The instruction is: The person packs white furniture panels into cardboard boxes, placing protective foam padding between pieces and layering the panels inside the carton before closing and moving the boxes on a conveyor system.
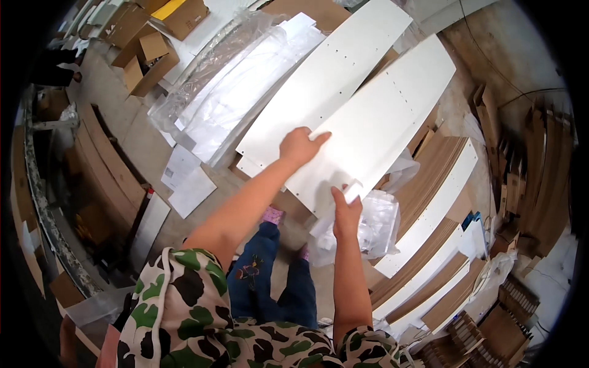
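Observation:
My left hand (299,147) is closed on the left edge of a long white panel (380,116) with small drilled holes, its thumb lying over the top face. A second white panel (325,67) with holes lies to the left, partly under the first. Near the first panel's near right edge, my right hand (347,214) is closed around a small white block-like piece (353,191); its exact kind I cannot make out. Clear plastic bags (374,224) lie beside and below my right hand.
White panels wrapped in clear film (245,92) lie at left. Stacks of brown-edged boards (429,184) stand at right. An open cardboard box (147,64) sits far left, with paper sheets (187,181) on the floor. Another person's hand (69,340) shows at lower left.

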### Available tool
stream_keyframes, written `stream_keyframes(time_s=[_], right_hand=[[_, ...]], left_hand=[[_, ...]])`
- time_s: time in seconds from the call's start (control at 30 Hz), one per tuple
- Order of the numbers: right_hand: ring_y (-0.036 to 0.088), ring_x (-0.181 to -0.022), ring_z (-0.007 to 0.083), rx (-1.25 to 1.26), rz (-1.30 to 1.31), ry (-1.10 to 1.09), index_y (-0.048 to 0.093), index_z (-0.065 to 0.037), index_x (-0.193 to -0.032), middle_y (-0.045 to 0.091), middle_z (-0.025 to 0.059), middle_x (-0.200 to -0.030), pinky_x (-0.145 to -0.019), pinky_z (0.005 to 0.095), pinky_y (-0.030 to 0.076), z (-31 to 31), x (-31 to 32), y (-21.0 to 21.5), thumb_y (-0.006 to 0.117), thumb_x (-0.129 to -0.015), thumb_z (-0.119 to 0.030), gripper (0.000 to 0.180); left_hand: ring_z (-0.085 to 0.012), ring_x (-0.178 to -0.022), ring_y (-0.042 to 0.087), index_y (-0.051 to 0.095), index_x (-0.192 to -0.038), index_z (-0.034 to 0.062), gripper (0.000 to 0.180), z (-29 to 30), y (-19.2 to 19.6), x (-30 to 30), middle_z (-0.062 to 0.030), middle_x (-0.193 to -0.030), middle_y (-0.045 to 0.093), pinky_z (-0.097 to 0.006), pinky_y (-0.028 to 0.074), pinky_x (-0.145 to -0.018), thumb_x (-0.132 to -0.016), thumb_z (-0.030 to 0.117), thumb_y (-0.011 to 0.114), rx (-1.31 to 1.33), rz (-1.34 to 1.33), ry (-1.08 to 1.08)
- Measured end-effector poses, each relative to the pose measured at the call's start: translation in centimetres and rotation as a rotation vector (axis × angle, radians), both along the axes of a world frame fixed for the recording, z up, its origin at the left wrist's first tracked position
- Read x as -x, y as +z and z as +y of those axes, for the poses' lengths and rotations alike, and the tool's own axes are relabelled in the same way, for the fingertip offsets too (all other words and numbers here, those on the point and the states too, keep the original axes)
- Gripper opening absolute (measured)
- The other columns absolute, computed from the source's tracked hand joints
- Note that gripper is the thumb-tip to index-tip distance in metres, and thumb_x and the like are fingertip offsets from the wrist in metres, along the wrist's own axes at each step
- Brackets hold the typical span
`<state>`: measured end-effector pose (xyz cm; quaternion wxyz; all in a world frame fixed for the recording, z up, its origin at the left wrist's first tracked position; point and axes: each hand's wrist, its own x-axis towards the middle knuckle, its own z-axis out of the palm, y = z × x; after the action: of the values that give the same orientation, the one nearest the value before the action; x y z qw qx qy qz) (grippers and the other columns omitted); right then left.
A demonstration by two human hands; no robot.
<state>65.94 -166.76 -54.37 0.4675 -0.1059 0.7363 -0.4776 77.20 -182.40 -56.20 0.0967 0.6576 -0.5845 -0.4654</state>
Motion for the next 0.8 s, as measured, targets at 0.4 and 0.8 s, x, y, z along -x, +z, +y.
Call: stream_keyframes(time_s=[0.4,0.8], right_hand=[[0.053,-0.087,0.0174,-0.054,-0.106,0.255,0.051,0.008,-0.111,0.057,0.0114,-0.097,-0.077,0.0297,0.043,-6.4,-8.3,-0.8,0.071,-0.074,-0.024,0.053],[0.053,-0.093,0.0338,-0.058,0.220,0.358,0.054,0.004,-0.093,0.054,0.0219,-0.097,-0.080,0.0393,0.042,-4.4,-12.3,-5.7,0.068,-0.070,-0.028,0.042]], left_hand=[[-0.0375,-0.074,0.060,0.060,-0.081,-0.0075,0.056,-3.8,-3.9,-12.0,-0.0235,-0.076,0.061,-0.042,0.047,-0.067,-0.077,0.049,0.062,0.731,-0.340,-0.154],[-0.0387,-0.084,0.056,0.060,-0.078,-0.0095,0.052,-2.3,-6.4,-12.7,-0.0277,-0.087,0.056,-0.042,0.045,-0.075,-0.075,0.042,0.067,0.284,-0.274,-0.096]])
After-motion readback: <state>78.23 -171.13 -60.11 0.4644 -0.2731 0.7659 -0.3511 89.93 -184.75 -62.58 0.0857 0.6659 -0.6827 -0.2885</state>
